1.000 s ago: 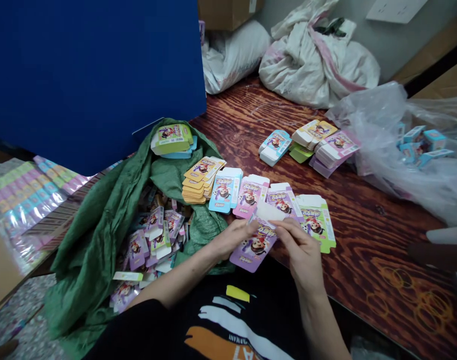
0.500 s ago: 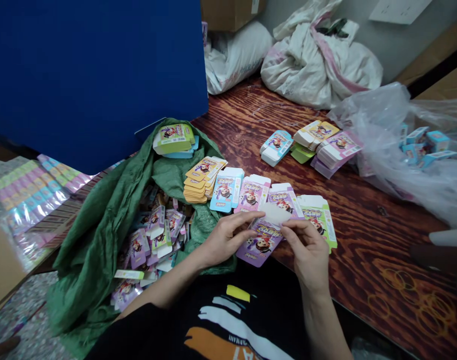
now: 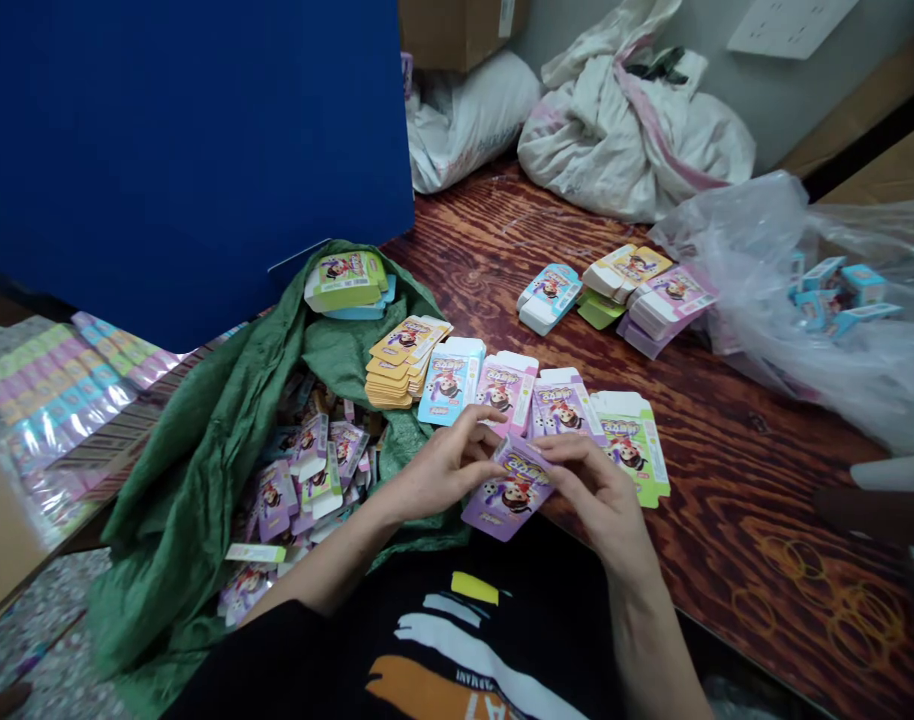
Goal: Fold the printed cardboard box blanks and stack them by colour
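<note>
A purple printed carton [image 3: 511, 492] is held tilted over the table's front edge. My left hand [image 3: 451, 462] pinches its left side near the upper end, and my right hand [image 3: 596, 488] grips the upper right corner. Just beyond the hands lies a row of flat cartons: an orange stack [image 3: 406, 362], a blue one [image 3: 451, 382], a pink one [image 3: 506, 388], a purple one [image 3: 569, 408] and a green one [image 3: 631, 445]. The top flap of the held carton is partly hidden by my fingers.
A green sack [image 3: 202, 450] full of small boxes [image 3: 277, 495] lies at the left. More carton stacks [image 3: 671, 295] stand farther back, near a clear plastic bag [image 3: 824, 350]. White sacks [image 3: 637, 130] lie behind. Rubber bands [image 3: 862, 620] are at the right; a blue panel [image 3: 194, 160] rises at the left.
The white flap standing at the held carton's top is no longer visible; the top looks folded down. Both hands have shifted slightly, and the carton has moved a little left.
</note>
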Action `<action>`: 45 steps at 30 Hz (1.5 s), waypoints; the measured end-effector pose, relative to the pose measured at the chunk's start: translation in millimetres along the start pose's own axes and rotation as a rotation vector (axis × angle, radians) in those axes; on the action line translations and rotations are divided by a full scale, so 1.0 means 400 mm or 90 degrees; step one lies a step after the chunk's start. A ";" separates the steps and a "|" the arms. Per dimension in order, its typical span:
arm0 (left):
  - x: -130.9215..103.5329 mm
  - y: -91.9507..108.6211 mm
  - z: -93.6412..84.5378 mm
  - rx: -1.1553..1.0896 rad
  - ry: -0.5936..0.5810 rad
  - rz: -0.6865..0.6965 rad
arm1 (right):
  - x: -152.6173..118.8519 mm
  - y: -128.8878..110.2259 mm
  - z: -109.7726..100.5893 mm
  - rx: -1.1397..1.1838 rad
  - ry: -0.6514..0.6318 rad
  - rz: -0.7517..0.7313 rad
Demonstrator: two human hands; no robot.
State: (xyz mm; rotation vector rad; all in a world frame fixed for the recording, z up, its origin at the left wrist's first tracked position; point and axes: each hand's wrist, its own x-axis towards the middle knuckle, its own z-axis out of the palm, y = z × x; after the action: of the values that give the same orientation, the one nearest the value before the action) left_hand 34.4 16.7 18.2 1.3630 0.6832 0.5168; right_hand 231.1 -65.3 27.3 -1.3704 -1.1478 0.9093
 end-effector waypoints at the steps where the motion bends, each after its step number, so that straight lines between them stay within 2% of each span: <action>1: -0.001 0.003 -0.002 0.036 -0.002 0.006 | -0.001 0.002 0.006 0.007 0.011 0.016; 4: -0.003 0.008 -0.006 0.108 -0.018 0.025 | -0.001 0.014 0.019 0.017 0.043 0.085; 7: -0.006 0.008 -0.008 0.116 -0.051 0.037 | 0.005 0.024 0.018 0.059 0.067 0.128; 10: -0.008 0.000 -0.009 0.121 -0.055 0.042 | 0.017 0.027 0.007 0.079 0.036 0.129; 14: -0.009 -0.013 -0.007 0.114 -0.059 0.040 | 0.026 0.026 -0.011 0.061 -0.043 0.096; 16: -0.009 -0.019 -0.005 0.097 -0.055 0.037 | 0.021 0.027 -0.016 0.030 -0.055 0.066; 21: -0.010 -0.024 -0.002 0.043 -0.030 0.036 | -0.011 0.030 -0.008 -0.047 -0.015 -0.054; 24: -0.010 -0.021 0.000 0.059 -0.034 0.047 | -0.028 0.027 0.001 -0.082 0.010 -0.097; 31: -0.015 -0.003 -0.002 0.155 -0.041 0.076 | -0.035 0.007 0.017 -0.112 0.022 -0.132; 35: -0.022 -0.003 -0.004 0.204 -0.056 0.097 | -0.039 0.014 0.020 -0.116 -0.021 -0.148; 39: -0.027 0.001 -0.002 0.189 -0.045 0.077 | -0.042 0.016 0.032 -0.111 -0.043 -0.130; 41: -0.042 0.011 -0.019 0.193 -0.051 0.061 | -0.039 0.014 0.034 -0.114 -0.073 -0.115; 43: -0.076 0.027 -0.064 0.225 -0.018 0.042 | -0.031 0.016 0.020 -0.140 -0.073 -0.094; 45: -0.131 0.044 -0.134 0.285 0.073 0.008 | -0.019 0.028 -0.017 -0.199 0.011 -0.078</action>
State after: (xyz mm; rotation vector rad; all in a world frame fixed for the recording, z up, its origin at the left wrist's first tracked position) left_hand -39.5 20.9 39.5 1.7650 0.9228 0.4710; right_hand 237.3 -74.1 16.7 -1.5333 -1.3873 0.6468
